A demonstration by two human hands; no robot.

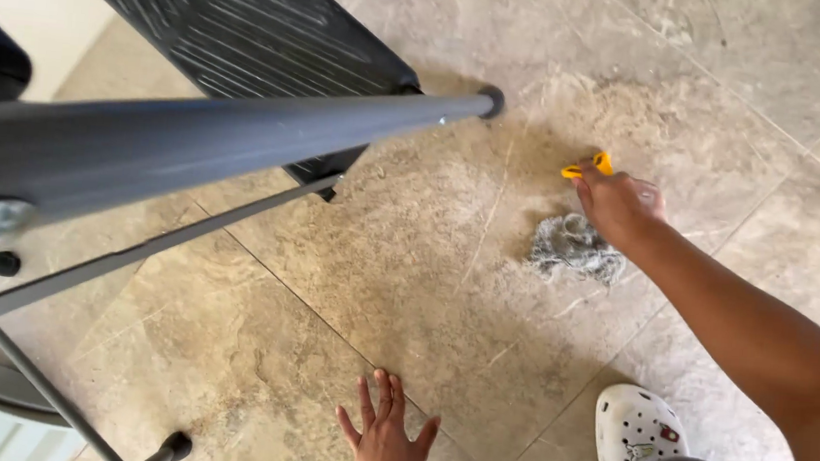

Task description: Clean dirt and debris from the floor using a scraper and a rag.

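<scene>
My right hand (618, 203) reaches out low over the beige stone floor (444, 293) and grips a small yellow object (586, 166) between its fingertips. Just below that hand lies a crumpled grey cloth (572, 248) on the tiles. My left hand (385, 443) is pressed flat on the floor with its fingers spread, holding nothing. What the yellow object is, I cannot tell.
A grey metal frame bar (200, 143) runs across the upper left, its rubber foot (490, 101) on the floor. A dark slatted panel (241, 18) stands behind it. Thin frame legs (50, 392) cross the lower left. My white clog shoe (637, 433) sits at lower right.
</scene>
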